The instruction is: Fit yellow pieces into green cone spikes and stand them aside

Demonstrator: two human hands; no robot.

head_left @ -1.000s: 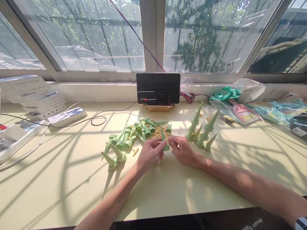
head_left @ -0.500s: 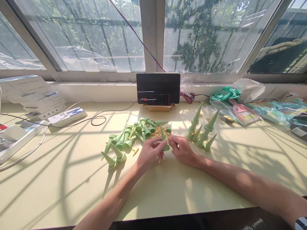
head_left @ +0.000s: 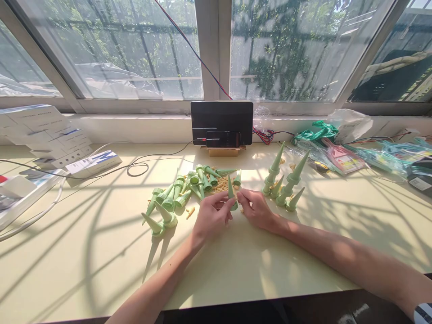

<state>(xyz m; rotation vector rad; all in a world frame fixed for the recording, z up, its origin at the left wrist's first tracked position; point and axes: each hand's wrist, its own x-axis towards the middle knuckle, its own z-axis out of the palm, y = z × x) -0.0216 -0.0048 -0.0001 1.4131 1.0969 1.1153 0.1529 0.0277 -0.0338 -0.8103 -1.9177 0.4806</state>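
Between thumb and fingers, my left hand (head_left: 213, 213) holds a green plastic cone spike (head_left: 231, 188), its point upward. Close on its right, my right hand (head_left: 254, 207) is closed in a pinch at the cone's side; whatever sits in those fingertips is too small to make out. Behind the hands lies a pile of green cone spikes (head_left: 180, 186) with small tan pegs (head_left: 222, 183) among them. Two cones (head_left: 154, 225) stand point-up at the pile's near left. A loose tan peg (head_left: 191, 213) lies beside my left hand. Several green cones (head_left: 289, 189), some stacked, stand upright right of my right hand.
A tablet (head_left: 222, 118) with a phone (head_left: 222, 140) before it stands at the windowsill. White boxes (head_left: 43, 130) and a black cable (head_left: 138, 168) are on the left. Plastic-bagged items (head_left: 344, 157) lie at the back right. The table's front edge (head_left: 270, 299) runs below my forearms.
My left hand's lower fingers have curled in a little beneath the cone. Otherwise both hands stay in nearly the same place, and the view has shifted slightly.
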